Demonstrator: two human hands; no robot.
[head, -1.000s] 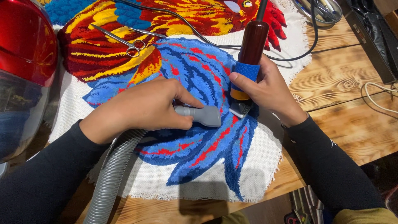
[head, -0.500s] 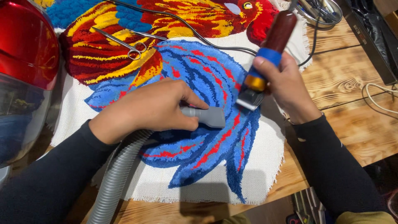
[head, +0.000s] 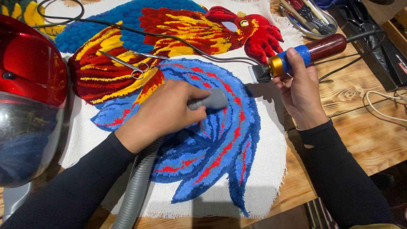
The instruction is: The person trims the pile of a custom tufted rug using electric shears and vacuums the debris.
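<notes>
Since the earlier frames, the right hand [head: 302, 91] has lifted the electric trimmer [head: 296, 58] clear of the pile and swung it up to the right. It now lies nearly level above the rug's edge, blade head pointing left, well apart from the blue tail feathers. Right fingers [head: 294, 63] are wrapped tight round the blue-taped grip, thumb underneath; the grasp looks suited to carrying, not cutting.

Left hand [head: 167, 112] stays pressed on the tufted rooster rug [head: 220, 144], fingers closed over the grey vacuum nozzle [head: 214, 99], its mouth flat on the blue pile, presumably so that loose fibre is drawn off. The ribbed hose [head: 135, 186] trails back under the left forearm.

Scissors [head: 127, 63] lie on the red-and-yellow wing, beyond the left fingers. A red canister vacuum [head: 29, 76] stands to their left. A tool tray [head: 309, 19] sits on the table [head: 356, 123] beyond the right fingers.
</notes>
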